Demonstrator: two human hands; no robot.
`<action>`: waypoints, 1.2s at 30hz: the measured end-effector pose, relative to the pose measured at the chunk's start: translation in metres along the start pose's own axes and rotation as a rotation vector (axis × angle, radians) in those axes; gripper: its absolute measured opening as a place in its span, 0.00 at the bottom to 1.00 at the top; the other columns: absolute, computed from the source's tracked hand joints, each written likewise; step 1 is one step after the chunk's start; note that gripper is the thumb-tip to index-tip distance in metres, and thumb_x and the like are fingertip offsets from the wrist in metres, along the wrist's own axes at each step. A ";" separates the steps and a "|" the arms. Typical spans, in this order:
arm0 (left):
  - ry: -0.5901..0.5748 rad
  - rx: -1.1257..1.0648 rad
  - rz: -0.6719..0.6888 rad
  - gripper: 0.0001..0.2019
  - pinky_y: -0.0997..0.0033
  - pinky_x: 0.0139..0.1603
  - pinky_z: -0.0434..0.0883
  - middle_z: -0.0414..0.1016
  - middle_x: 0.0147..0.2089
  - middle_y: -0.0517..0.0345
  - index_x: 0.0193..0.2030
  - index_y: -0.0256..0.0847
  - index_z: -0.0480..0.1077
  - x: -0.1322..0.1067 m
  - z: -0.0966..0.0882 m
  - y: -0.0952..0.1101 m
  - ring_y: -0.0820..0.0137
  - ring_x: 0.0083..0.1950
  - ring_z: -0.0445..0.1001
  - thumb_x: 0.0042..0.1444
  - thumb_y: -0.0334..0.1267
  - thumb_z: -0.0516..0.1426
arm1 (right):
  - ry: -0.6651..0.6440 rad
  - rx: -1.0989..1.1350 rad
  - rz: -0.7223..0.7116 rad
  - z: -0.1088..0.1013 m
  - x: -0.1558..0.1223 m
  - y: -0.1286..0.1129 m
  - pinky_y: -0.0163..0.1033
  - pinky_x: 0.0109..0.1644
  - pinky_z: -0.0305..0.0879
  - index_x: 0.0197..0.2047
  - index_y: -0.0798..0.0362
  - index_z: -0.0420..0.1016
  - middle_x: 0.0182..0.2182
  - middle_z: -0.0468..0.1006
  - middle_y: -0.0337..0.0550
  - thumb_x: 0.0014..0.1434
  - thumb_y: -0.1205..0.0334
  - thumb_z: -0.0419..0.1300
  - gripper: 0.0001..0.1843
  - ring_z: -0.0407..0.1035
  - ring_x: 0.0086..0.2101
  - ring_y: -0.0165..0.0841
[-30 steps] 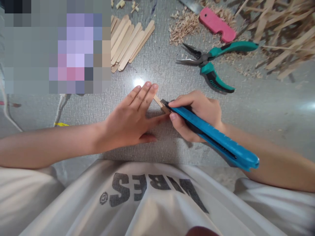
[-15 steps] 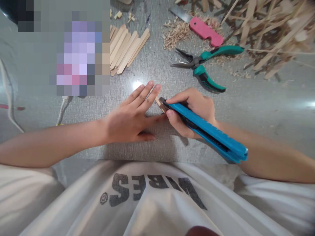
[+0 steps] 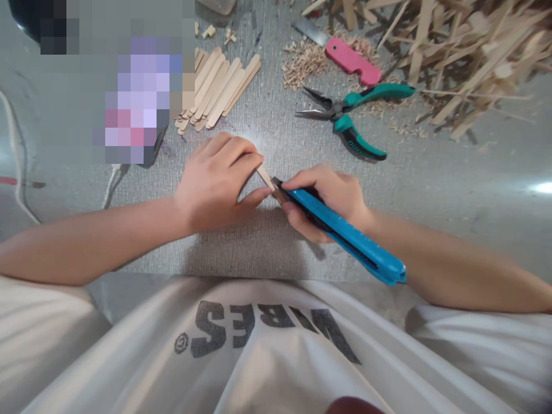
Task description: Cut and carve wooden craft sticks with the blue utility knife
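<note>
A small wooden craft stick (image 3: 265,175) lies tilted between my two hands, low over the grey tabletop. My left hand (image 3: 219,178) is curled, its fingertips and thumb pinching the stick from the left. In my right hand (image 3: 330,195) is a blue utility knife (image 3: 345,233), wrapped by the fingers, with its dark head pointing up and left. The knife's tip meets the stick near my left thumb. How far the blade sticks out is too small to tell, and the stick's lower end is partly hidden by the right fingers.
Beyond my left hand lies a row of craft sticks (image 3: 226,86). Teal-handled long-nose pliers (image 3: 340,109) rest open past my right hand. Behind them are a pink-handled knife (image 3: 351,60), wood shavings (image 3: 304,63) and a heap of split sticks (image 3: 457,63). A white cable (image 3: 17,167) runs at left.
My left hand has gone from flat, outstretched fingers to a curled pinch on the stick, showing more of it. My right hand and the knife have shifted slightly left.
</note>
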State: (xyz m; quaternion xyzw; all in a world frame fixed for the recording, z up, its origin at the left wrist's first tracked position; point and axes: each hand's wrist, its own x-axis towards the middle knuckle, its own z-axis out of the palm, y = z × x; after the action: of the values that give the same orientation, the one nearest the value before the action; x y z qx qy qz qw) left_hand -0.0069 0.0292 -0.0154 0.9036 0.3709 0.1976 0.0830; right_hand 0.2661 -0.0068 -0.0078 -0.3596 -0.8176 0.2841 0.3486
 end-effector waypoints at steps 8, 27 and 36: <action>-0.059 0.118 0.064 0.27 0.39 0.60 0.81 0.87 0.66 0.30 0.69 0.33 0.80 -0.007 -0.007 0.013 0.41 0.64 0.83 0.85 0.56 0.57 | -0.055 0.036 -0.167 0.003 -0.001 0.009 0.34 0.32 0.74 0.59 0.41 0.72 0.34 0.88 0.31 0.73 0.64 0.67 0.15 0.82 0.28 0.30; -0.157 -0.025 0.037 0.33 0.30 0.73 0.75 0.81 0.72 0.30 0.78 0.36 0.74 -0.001 -0.007 0.008 0.34 0.74 0.79 0.78 0.58 0.65 | -0.077 0.056 -0.161 0.000 0.002 0.007 0.35 0.32 0.76 0.60 0.41 0.78 0.36 0.92 0.30 0.74 0.63 0.68 0.15 0.84 0.27 0.31; -0.206 -0.066 0.056 0.30 0.25 0.76 0.73 0.80 0.77 0.35 0.79 0.46 0.73 -0.002 -0.007 0.005 0.34 0.78 0.77 0.79 0.57 0.64 | -0.027 0.039 -0.102 -0.006 0.001 0.005 0.38 0.40 0.83 0.58 0.41 0.79 0.35 0.90 0.33 0.77 0.56 0.69 0.09 0.88 0.34 0.35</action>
State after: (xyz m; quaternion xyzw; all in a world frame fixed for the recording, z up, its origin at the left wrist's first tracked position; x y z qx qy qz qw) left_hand -0.0080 0.0246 -0.0082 0.9260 0.3281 0.1180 0.1450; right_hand 0.2721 -0.0014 -0.0077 -0.3069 -0.8337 0.2867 0.3585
